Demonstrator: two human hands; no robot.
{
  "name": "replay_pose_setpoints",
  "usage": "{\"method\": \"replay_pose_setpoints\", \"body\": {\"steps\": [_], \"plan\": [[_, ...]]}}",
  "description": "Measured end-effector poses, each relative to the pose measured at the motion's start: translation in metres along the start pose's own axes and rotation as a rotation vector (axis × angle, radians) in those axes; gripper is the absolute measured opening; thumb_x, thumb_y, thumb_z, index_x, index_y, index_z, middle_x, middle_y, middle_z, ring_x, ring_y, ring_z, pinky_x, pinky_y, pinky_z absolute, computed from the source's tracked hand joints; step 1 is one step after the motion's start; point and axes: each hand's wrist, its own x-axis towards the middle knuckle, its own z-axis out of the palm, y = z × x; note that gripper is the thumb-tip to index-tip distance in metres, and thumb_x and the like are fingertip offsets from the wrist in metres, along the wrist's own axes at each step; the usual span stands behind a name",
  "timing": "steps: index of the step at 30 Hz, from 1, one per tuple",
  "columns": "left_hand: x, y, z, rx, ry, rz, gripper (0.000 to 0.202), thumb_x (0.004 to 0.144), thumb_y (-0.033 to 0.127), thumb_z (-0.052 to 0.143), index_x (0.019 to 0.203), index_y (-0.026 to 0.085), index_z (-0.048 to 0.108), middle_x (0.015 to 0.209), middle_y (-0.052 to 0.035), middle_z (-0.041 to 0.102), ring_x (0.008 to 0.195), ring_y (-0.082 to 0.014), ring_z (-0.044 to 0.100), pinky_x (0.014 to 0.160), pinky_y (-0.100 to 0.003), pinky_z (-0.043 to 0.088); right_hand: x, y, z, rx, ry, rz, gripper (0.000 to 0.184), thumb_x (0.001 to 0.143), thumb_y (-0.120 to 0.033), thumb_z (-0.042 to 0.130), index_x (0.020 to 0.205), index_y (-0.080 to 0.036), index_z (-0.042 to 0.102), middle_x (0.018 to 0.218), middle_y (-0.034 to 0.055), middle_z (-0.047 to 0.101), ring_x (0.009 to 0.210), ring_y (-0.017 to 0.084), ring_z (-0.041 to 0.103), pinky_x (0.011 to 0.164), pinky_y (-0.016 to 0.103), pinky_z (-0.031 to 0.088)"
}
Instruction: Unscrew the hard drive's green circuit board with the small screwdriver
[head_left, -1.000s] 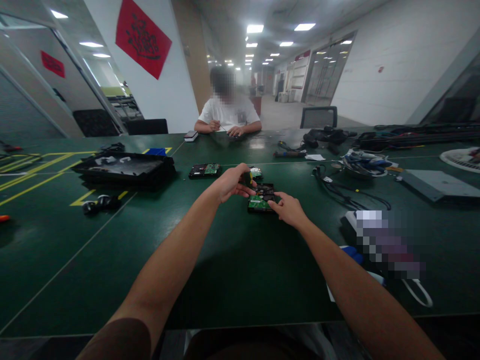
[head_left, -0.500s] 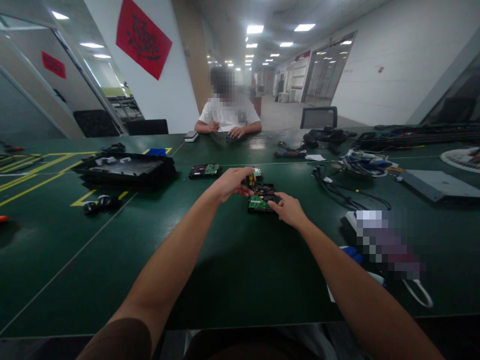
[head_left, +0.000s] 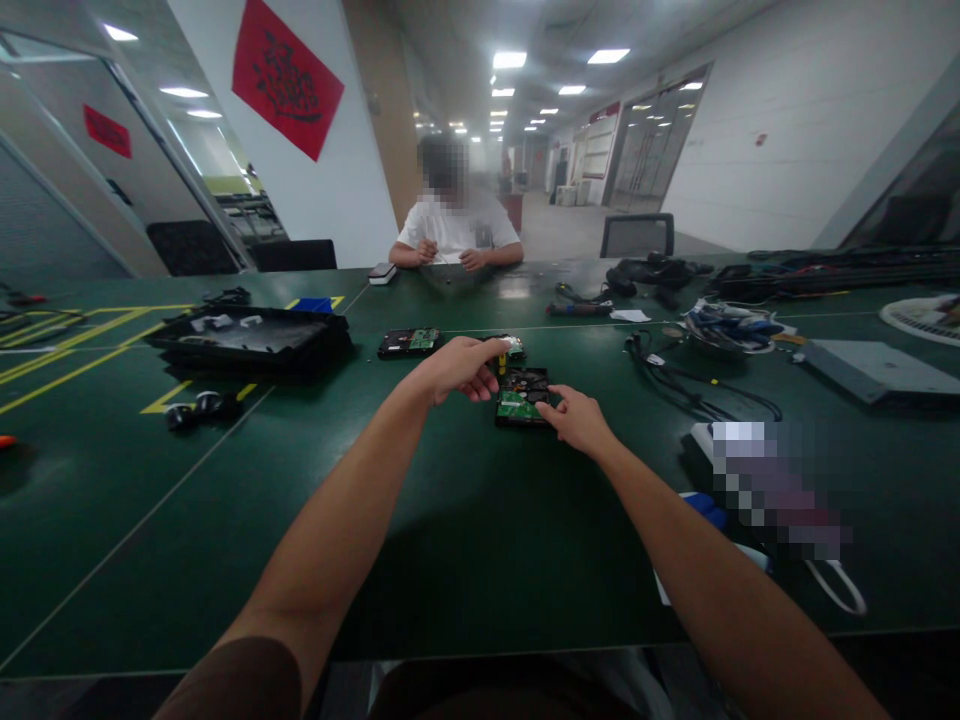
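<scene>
A hard drive (head_left: 523,408) with a green circuit board lies on the table before me. My left hand (head_left: 466,370) is over its far left side, index finger reaching to the top of a small upright screwdriver (head_left: 502,364) with a yellow and black handle. The other fingers of that hand are curled beside the handle, and the screwdriver's tip is too small to make out. On the drive's right edge, my right hand (head_left: 574,415) steadies it between thumb and fingers. Just behind is another drive (head_left: 514,346), partly hidden by the left hand and the screwdriver.
Another hard drive (head_left: 409,342) lies to the left, beyond it a black tray-like casing (head_left: 251,340). Cables (head_left: 675,380), a grey metal box (head_left: 881,370) and a blurred-out white-edged object (head_left: 772,490) are on the right. A co-worker (head_left: 457,230) sits across the table.
My left hand has shifted slightly left and its fingers have loosened round the handle, with the index finger now on top. My right hand and the drive stay put. The co-worker's hands have moved slightly.
</scene>
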Motion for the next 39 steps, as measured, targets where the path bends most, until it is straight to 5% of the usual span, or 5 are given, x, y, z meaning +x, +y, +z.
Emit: {"method": "replay_pose_setpoints", "body": {"steps": [7, 16, 31, 39], "plan": [[0.0015, -0.0007, -0.0022, -0.073, -0.009, -0.02, 0.04, 0.092, 0.053, 0.057, 0.101, 0.015, 0.067, 0.073, -0.0133, 0.073, 0.053, -0.019, 0.063, 0.049, -0.029, 0.047, 0.0003, 0.0011, 0.0005, -0.004, 0.011, -0.024, 0.048, 0.098, -0.039, 0.066, 0.139, -0.016, 0.06, 0.073, -0.0014, 0.072, 0.051, 0.011, 0.063, 0.058, 0.025, 0.048], [0.0084, -0.0067, -0.0054, -0.147, -0.086, -0.034, 0.042, 0.091, 0.05, 0.049, 0.099, 0.017, 0.074, 0.062, -0.0047, 0.057, 0.051, -0.017, 0.054, 0.048, -0.027, 0.044, -0.0011, -0.001, -0.0006, -0.014, 0.009, -0.032, 0.049, 0.099, -0.039, 0.065, 0.14, -0.014, 0.06, 0.069, -0.0019, 0.071, 0.051, 0.011, 0.063, 0.06, 0.025, 0.049], [0.0043, -0.0011, 0.0004, -0.096, 0.061, 0.066, 0.028, 0.091, 0.042, 0.056, 0.097, 0.016, 0.066, 0.09, -0.0078, 0.064, 0.054, -0.0132, 0.061, 0.048, -0.026, 0.04, -0.0016, -0.0016, -0.0018, -0.022, 0.001, -0.019, 0.049, 0.099, -0.04, 0.064, 0.141, -0.015, 0.058, 0.072, -0.0028, 0.072, 0.05, 0.01, 0.063, 0.063, 0.025, 0.048], [0.0053, -0.0039, 0.0, -0.285, -0.112, 0.063, 0.03, 0.089, 0.037, 0.055, 0.103, 0.016, 0.068, 0.096, -0.0114, 0.072, 0.054, -0.012, 0.059, 0.047, -0.025, 0.043, -0.0001, 0.0005, -0.0001, -0.02, 0.007, -0.026, 0.051, 0.099, -0.04, 0.065, 0.141, -0.014, 0.058, 0.07, -0.0023, 0.072, 0.05, 0.011, 0.064, 0.061, 0.025, 0.048]]}}
